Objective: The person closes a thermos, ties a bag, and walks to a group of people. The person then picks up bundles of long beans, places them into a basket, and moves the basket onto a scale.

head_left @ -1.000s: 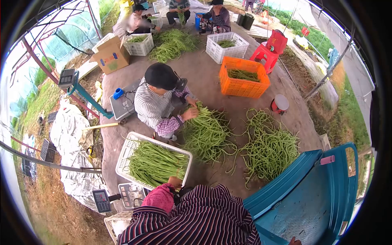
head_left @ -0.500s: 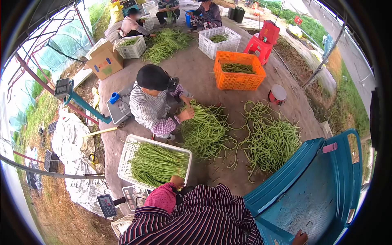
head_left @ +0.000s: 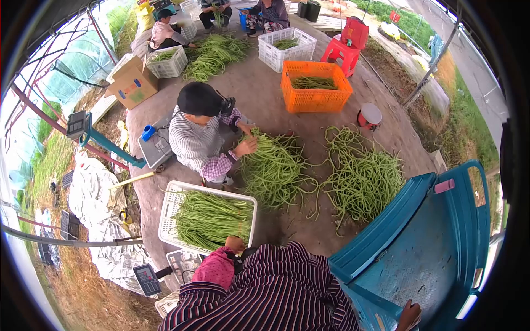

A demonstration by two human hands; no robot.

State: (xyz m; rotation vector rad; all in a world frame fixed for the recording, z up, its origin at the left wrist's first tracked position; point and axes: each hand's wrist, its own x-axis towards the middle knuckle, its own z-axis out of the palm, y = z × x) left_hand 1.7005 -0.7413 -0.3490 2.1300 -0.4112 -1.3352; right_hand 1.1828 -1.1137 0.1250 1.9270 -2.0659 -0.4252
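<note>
My left hand [head_left: 236, 243], below a pink patterned sleeve cover, is closed at the near right corner of a white plastic crate [head_left: 165, 223], fingers curled over its rim. Long green beans [head_left: 210, 220] fill this crate, lying mostly lengthwise. At the lower right, my right hand [head_left: 408, 315] is closed at the edge of a blue metal cart bed [head_left: 411, 270], partly cut off by the dark border of the view. A scale display [head_left: 147, 279] stands left of my left arm, beside the scale platform [head_left: 184, 263] near the crate.
A co-worker [head_left: 193, 138] in a black cap crouches ahead, hands in a bean pile [head_left: 273, 174]. Another bean heap [head_left: 367, 185] lies right. Farther off are an orange crate [head_left: 317, 100], a red stool [head_left: 348, 52], a round-topped bucket [head_left: 370, 116] and several people sorting beans.
The view has shifted slightly, so the surroundings appear a little higher and further left. My hands keep their places at the crate and the cart. The co-worker's hands have shifted slightly over the beans.
</note>
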